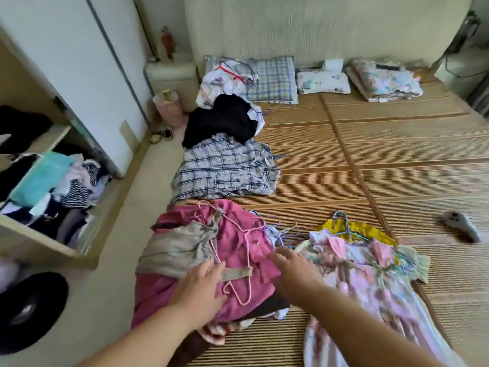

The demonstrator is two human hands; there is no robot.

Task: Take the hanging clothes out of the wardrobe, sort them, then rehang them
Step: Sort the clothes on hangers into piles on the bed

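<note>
Your left hand (201,287) and right hand (293,271) reach open, gripping nothing, over the near pink clothes pile (238,250).

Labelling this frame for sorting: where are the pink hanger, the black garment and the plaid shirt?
pink hanger (244,235): head view, on its shoulder bar.
black garment (222,119): head view, middle of the cloth.
plaid shirt (225,168): head view, centre of the fabric.
</note>
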